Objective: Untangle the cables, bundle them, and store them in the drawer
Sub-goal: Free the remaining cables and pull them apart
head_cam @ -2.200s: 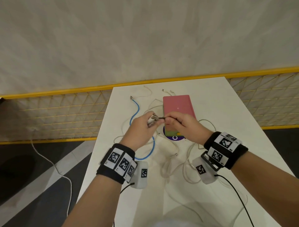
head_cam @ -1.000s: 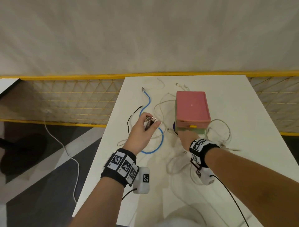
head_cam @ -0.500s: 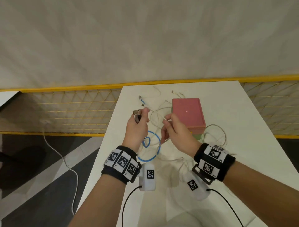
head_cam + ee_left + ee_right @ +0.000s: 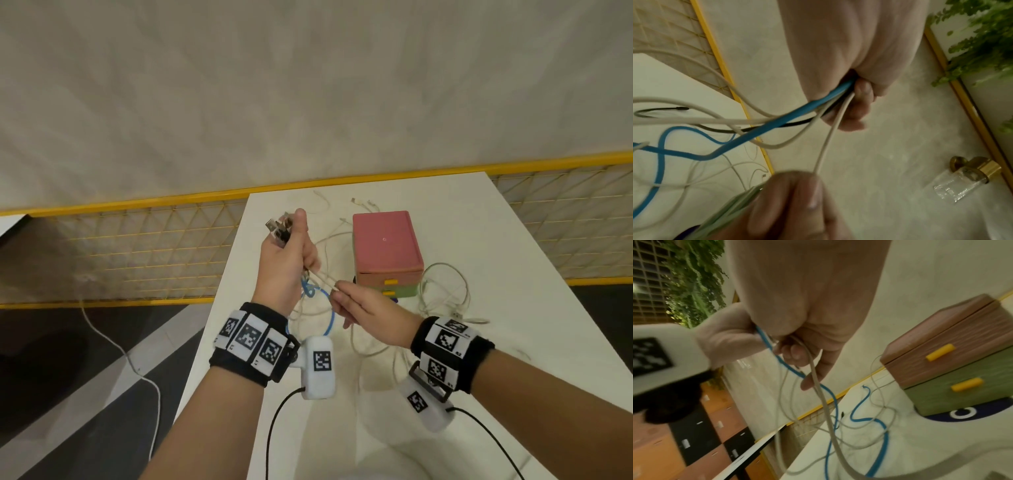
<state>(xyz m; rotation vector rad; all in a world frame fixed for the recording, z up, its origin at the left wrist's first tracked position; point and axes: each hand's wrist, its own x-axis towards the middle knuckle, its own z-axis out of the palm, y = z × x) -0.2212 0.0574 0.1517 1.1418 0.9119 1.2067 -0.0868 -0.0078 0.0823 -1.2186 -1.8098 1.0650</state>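
The left hand (image 4: 286, 260) is raised above the tabletop's (image 4: 496, 274) left edge, fingers curled tight round a bunch of cable plugs (image 4: 279, 229) — blue cable (image 4: 764, 128), black and white strands trailing down. The right hand (image 4: 368, 308) pinches one white cable (image 4: 830, 134) just beside it. The pink-and-green drawer box (image 4: 385, 251) sits near the far edge — drawers closed.

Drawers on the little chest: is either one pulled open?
No. The pink drawer and green drawer both sit flush with the chest front.

Head view looks down over surface (image 4: 479, 342); wrist views close behind fists; all share blue cable (image 4: 760, 129).
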